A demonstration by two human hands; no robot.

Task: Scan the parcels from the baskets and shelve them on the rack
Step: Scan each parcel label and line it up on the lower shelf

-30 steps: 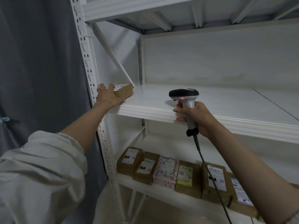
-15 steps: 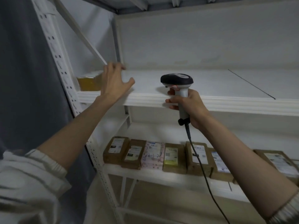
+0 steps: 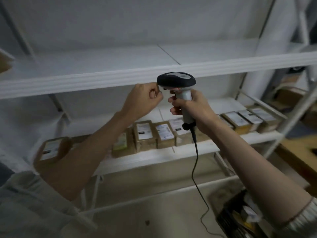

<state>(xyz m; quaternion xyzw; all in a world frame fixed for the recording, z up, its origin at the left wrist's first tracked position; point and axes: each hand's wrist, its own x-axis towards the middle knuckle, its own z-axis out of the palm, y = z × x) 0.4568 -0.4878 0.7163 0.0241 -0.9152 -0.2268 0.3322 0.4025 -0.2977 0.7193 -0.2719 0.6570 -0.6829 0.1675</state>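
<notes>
My right hand (image 3: 193, 109) grips the grey handle of a barcode scanner (image 3: 176, 80) with a black head, its cable (image 3: 197, 162) hanging down. My left hand (image 3: 142, 98) hovers just left of the scanner head, fingers loosely curled, holding nothing. The white rack's upper shelf (image 3: 103, 79) runs across the view at hand height. A brown parcel (image 3: 5, 63) shows only as a sliver at that shelf's far left edge. Several brown labelled parcels (image 3: 145, 136) stand in a row on the lower shelf (image 3: 154, 157), partly hidden by my forearms.
A black basket (image 3: 240, 213) with parcels sits on the floor at lower right. A wooden surface (image 3: 298, 155) lies to the right beyond the rack's upright (image 3: 291, 117). More boxes (image 3: 289, 97) sit behind the rack at right.
My left hand has let go of the parcel on the upper shelf and drawn back beside the scanner, fingers now curled. The view has swung right and down.
</notes>
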